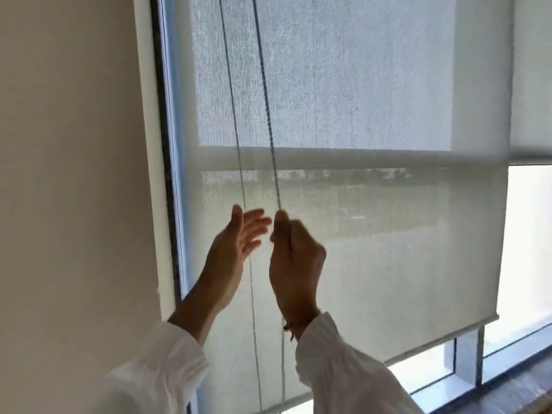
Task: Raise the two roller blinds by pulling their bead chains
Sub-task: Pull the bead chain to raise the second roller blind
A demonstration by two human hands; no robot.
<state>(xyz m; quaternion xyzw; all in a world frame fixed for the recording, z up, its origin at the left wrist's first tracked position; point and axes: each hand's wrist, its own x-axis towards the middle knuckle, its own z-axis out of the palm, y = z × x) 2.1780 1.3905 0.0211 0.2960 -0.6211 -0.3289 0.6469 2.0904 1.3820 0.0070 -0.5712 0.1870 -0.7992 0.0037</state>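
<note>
At the window, from nine o'clock across to three:
Wall: we face a plain cream wall (68, 174) at nine o'clock.
Left hand: our left hand (231, 249) is raised at centre, fingers spread and loose, gripping nothing; the left strand passes just beside its fingertips.
Chain: the thin grey bead chain (239, 150) hangs as two strands from twelve o'clock down to six.
Right hand: our right hand (294, 258) is fisted around the right strand.
Near blind: the sheer white fabric roller blind (388, 234) has its bottom bar at four o'clock.
Far blind: a second white roller blind (531, 85) sits higher, at two o'clock.
</note>
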